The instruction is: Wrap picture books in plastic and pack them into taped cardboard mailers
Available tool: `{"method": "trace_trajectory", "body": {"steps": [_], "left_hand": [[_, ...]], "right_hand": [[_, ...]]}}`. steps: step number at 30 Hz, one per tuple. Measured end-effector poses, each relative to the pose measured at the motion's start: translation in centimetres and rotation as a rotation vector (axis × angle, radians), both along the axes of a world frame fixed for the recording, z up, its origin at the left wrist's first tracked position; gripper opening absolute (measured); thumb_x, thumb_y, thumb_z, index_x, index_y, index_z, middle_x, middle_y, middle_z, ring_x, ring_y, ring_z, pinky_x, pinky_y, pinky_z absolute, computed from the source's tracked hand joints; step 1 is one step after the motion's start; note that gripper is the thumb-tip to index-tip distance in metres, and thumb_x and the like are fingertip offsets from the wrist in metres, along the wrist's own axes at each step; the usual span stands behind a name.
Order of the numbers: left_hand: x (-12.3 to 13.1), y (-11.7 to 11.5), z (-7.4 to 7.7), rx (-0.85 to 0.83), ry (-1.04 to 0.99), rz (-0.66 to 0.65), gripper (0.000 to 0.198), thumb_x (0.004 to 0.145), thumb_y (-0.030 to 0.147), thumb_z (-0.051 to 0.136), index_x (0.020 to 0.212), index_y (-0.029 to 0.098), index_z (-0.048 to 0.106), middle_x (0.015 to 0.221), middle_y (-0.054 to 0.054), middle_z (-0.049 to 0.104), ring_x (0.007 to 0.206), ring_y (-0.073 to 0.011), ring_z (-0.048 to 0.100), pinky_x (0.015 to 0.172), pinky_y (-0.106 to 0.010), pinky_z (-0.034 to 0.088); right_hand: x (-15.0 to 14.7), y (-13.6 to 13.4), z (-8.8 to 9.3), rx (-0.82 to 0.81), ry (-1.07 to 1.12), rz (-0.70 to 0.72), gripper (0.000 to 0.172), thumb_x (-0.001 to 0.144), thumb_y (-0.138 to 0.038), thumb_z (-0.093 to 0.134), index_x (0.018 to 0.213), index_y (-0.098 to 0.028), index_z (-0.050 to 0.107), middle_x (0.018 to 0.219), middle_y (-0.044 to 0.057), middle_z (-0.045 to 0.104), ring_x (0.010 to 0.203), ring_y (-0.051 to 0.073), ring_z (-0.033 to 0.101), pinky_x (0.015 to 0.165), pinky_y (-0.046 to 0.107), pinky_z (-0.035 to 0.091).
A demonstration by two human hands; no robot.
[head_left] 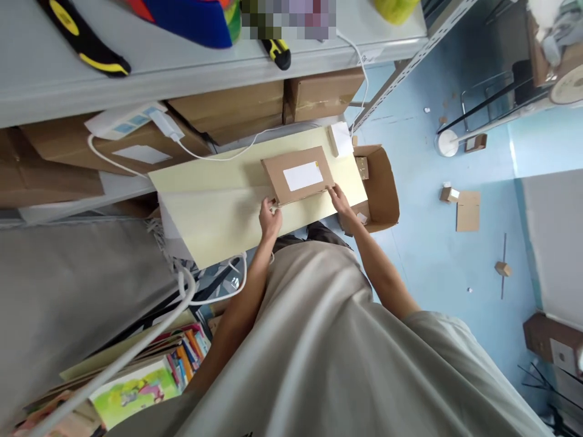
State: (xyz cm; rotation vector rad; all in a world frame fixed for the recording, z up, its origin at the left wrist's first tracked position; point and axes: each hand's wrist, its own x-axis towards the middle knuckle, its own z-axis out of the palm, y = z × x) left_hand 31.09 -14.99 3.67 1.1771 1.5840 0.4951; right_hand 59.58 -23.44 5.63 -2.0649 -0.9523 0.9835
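A flat brown cardboard parcel point(298, 175) with a white label lies on a pale yellow board point(218, 200) in front of me. My left hand point(269, 218) grips the parcel's near left corner, fingers curled on its edge. My right hand point(339, 199) holds the near right corner, fingers pinched on the edge. Both arms reach forward over my light shirt.
An open cardboard box point(382, 182) stands right of the board on the blue floor, and a small white box point(340, 139) lies at the board's far end. Brown cartons point(237, 109) fill the shelf behind, with white cables. Books point(182, 358) are stacked at lower left.
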Motion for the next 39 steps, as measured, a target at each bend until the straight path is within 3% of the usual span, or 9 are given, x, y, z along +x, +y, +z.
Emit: {"method": "trace_trajectory", "body": {"steps": [4,9,14,20,24,28,31,33,39], "left_hand": [[1.5,-1.8,2.2,0.209,-0.071,0.008,0.067,0.092,0.022,0.078,0.157,0.018,0.063,0.149,-0.017,0.08,0.152,-0.0305,0.07,0.136,-0.047,0.05],[5.7,-1.8,5.4,0.254,-0.259,-0.012,0.046,0.104,0.04,0.077,0.143,0.016,0.073,0.14,-0.018,0.083,0.131,-0.0278,0.082,0.117,-0.04,0.065],[9.5,-1.9,5.2,0.104,-0.002,-0.05,0.025,0.106,0.034,0.07,0.123,0.017,0.077,0.127,-0.016,0.087,0.118,-0.0254,0.085,0.112,-0.039,0.066],[13.1,-2.3,5.0,0.133,0.443,0.03,0.017,0.106,0.024,0.059,0.114,0.02,0.074,0.121,-0.012,0.087,0.115,-0.0242,0.083,0.107,-0.034,0.064],[20.2,-2.7,6.5,0.199,0.529,0.025,0.02,0.108,0.025,0.061,0.122,0.018,0.074,0.124,-0.013,0.084,0.112,-0.0256,0.083,0.108,-0.036,0.064],[31.6,-4.2,7.2,0.336,0.465,-0.28,0.024,0.113,0.031,0.062,0.131,0.021,0.075,0.131,-0.013,0.078,0.118,-0.0267,0.08,0.112,-0.037,0.063],[40.7,-6.1,5.1,0.341,0.365,-0.591,0.029,0.114,0.034,0.065,0.139,0.024,0.074,0.137,-0.015,0.076,0.131,-0.0314,0.076,0.119,-0.041,0.061],[46.1,-7.5,1.9,0.298,0.277,-0.757,0.034,0.116,0.033,0.061,0.147,0.025,0.07,0.142,-0.016,0.075,0.138,-0.0327,0.073,0.122,-0.043,0.06],[58.1,-11.0,-13.6,0.146,0.115,-1.037,0.048,0.113,0.014,0.051,0.157,0.023,0.068,0.158,-0.018,0.068,0.154,-0.0335,0.063,0.137,-0.051,0.048]], "right_hand": [[0.3,-2.2,2.3,0.102,0.039,-0.128,0.091,0.106,-0.091,0.048,0.164,-0.024,0.068,0.173,0.014,0.066,0.167,0.034,0.055,0.144,0.056,0.039],[5.4,-6.0,5.0,0.234,0.069,-0.259,0.086,0.1,-0.085,0.067,0.159,-0.023,0.07,0.169,0.017,0.069,0.161,0.034,0.062,0.139,0.054,0.048],[8.5,-7.5,2.4,0.116,0.158,-0.251,0.069,0.089,-0.083,0.081,0.121,-0.022,0.08,0.132,0.016,0.086,0.12,0.032,0.083,0.114,0.051,0.067],[10.3,-6.8,0.0,0.054,0.254,-0.056,0.057,0.095,-0.076,0.076,0.119,-0.025,0.073,0.132,0.014,0.085,0.113,0.033,0.086,0.103,0.051,0.07],[15.3,-9.1,0.1,0.074,0.301,-0.164,0.051,0.102,-0.072,0.072,0.122,-0.025,0.075,0.127,0.013,0.086,0.114,0.034,0.085,0.104,0.05,0.07],[22.6,-15.3,-1.7,0.135,0.366,-0.488,0.046,0.1,-0.069,0.076,0.114,-0.025,0.076,0.121,0.013,0.086,0.116,0.031,0.084,0.107,0.046,0.069],[27.1,-20.9,-4.9,0.116,0.336,-0.756,0.045,0.095,-0.065,0.08,0.111,-0.024,0.074,0.118,0.014,0.086,0.116,0.03,0.084,0.11,0.047,0.068],[29.3,-24.1,-7.9,0.075,0.285,-0.938,0.047,0.091,-0.064,0.082,0.112,-0.023,0.072,0.118,0.013,0.084,0.115,0.029,0.083,0.11,0.048,0.068],[33.0,-28.9,-20.1,-0.089,0.214,-1.31,0.047,0.081,-0.059,0.085,0.102,-0.025,0.061,0.109,0.007,0.08,0.108,0.024,0.081,0.099,0.044,0.071]]}}
